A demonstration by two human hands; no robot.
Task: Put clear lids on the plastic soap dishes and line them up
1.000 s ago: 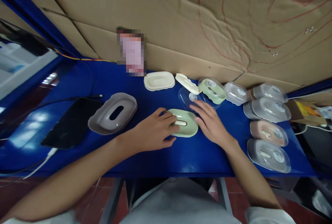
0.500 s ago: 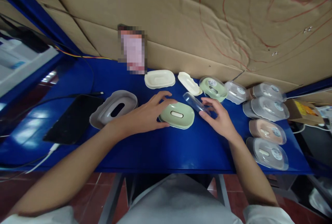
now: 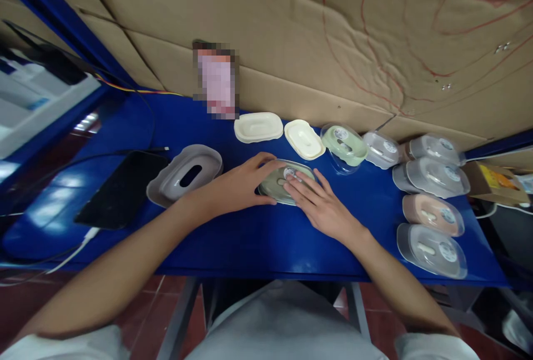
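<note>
A green oval plastic box [image 3: 272, 186] lies on the blue table in front of me, with a transparent lid [image 3: 290, 173] bearing a round sticker on top of it. My left hand [image 3: 245, 182] grips the box's left end between thumb and fingers. My right hand [image 3: 322, 207] lies over the lid's right part, fingers stretched out and flat against it. Its fingers hide much of the box's right end. Left of the box stands a grey oval shell [image 3: 210, 165] with a dark slot, close to my left forearm.
Two cream trays, one on the left [image 3: 258, 128] and one on the right [image 3: 305, 139], lie at the back. Behind my right hand is a lidded green box [image 3: 347, 146]; several lidded boxes line the right side. A black tablet [image 3: 120, 190] with cables lies left. Cardboard [image 3: 283, 26] walls the back.
My right hand has brought the transparent lid left onto the green box and now lies flat on it. The right cream tray has settled flatter. My left hand keeps its place.
</note>
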